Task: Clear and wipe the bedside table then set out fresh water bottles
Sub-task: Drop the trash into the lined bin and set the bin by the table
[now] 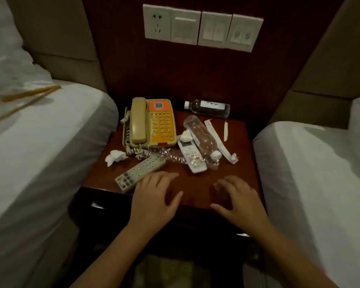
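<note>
Both hands hover over the near edge of the bedside table [243,138] with the fingers loosely spread and holding nothing. The left hand [154,196] is nearest to the grey remote control [139,173] — its fingertips almost reach the remote's near end, and I cannot tell if they touch. The remote's long axis runs diagonally, from near-left to far-right. The right hand [239,198] points toward the empty bottle [202,136], which lies on its side farther back, cap toward the person, across a white remote [190,156]. So the left hand is better placed for the first pick-up — probably the grey remote or the crumpled tissue [114,157] beside it.
</note>
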`<state>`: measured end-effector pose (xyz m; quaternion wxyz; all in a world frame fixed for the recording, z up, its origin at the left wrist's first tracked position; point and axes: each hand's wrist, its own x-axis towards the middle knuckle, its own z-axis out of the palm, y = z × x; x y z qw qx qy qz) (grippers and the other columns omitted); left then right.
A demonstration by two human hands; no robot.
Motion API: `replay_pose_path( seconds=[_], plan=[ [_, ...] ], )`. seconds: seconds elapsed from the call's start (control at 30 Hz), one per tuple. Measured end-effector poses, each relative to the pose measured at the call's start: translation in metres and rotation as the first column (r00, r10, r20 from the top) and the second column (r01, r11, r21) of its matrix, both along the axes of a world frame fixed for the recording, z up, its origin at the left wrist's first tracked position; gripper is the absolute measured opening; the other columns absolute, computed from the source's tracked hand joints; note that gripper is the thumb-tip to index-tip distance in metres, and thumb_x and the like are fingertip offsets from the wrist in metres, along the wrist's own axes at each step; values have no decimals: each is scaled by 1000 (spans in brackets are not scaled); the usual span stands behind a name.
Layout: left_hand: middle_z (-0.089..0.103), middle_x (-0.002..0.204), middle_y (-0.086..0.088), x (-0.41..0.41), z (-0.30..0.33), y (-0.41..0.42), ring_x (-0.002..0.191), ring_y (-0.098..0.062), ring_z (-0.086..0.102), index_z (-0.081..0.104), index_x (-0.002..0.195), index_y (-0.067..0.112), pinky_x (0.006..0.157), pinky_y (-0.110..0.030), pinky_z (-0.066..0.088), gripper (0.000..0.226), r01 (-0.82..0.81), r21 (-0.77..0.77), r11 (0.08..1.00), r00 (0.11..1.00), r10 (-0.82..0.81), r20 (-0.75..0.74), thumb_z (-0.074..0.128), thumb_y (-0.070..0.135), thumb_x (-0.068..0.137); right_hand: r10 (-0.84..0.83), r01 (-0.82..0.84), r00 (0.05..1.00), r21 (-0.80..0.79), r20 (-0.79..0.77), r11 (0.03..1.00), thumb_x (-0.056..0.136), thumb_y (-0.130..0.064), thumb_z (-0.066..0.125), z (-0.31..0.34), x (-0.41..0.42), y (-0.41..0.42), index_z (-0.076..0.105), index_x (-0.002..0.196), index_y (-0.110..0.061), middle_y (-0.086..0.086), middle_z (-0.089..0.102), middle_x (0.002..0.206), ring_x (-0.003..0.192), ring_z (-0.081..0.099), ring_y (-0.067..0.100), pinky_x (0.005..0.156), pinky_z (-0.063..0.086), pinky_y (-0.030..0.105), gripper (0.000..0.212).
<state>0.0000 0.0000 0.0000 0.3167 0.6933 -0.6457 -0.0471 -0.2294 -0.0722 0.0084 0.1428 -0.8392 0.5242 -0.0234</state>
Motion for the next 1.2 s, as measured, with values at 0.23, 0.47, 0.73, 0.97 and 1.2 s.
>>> replay_pose_path(
  seconds=[0.23, 0.47, 0.73, 0.97, 1.2],
  plan=[
    [62, 119, -1, -6, -33, -41, 112, -24, 54, 57, 126, 21, 92, -39, 42, 47, -45, -158, 986, 976, 77, 204, 67, 28, 80, 97, -148, 962, -189, -253, 971, 76, -83, 6, -54, -20, -10, 36, 143, -19, 9, 41, 147, 135, 36, 28, 104, 30, 54, 97],
    [60, 123, -2, 0, -37, -54, 122, -25, 50, 57, 125, 21, 96, -43, 39, 49, -43, -162, 986, 962, 85, 260, 66, 32, 79, 229, -295, 948, -341, -222, 892, 82, -52, 37, -46, -18, 5, 55, 126, -25, 1, 64, 126, 112, 63, 23, 91, 48, 47, 55],
    [58, 129, 5, 4, -52, -57, 134, -21, 41, 56, 128, 28, 106, -51, 30, 54, -48, -235, 971, 980, 91, 178, 60, 50, 79, 402, -436, 897, -537, -187, 722, 83, -37, 47, -56, -12, 8, 69, 112, -21, -1, 70, 115, 96, 68, 17, 91, 33, 37, 40],
    [65, 117, 5, 2, -56, -55, 126, -24, 50, 65, 115, 25, 100, -54, 33, 44, -133, -316, 939, 965, 196, 173, 62, 49, 78, 262, -123, 936, -478, 236, 870, 86, -26, 62, -5, 34, -14, 69, 86, -28, -16, 58, 76, 77, 51, 7, 71, 39, 30, 8],
    [69, 103, 5, 1, -57, -54, 112, -24, 58, 70, 98, 24, 94, -50, 36, 35, -189, -306, 933, 953, 250, 171, 61, 51, 78, 132, -102, 983, -218, 128, 971, 86, -32, 63, 26, 128, -79, 69, 93, -27, -2, 44, 143, 138, 23, 21, 110, 20, 46, 11]
  ],
)
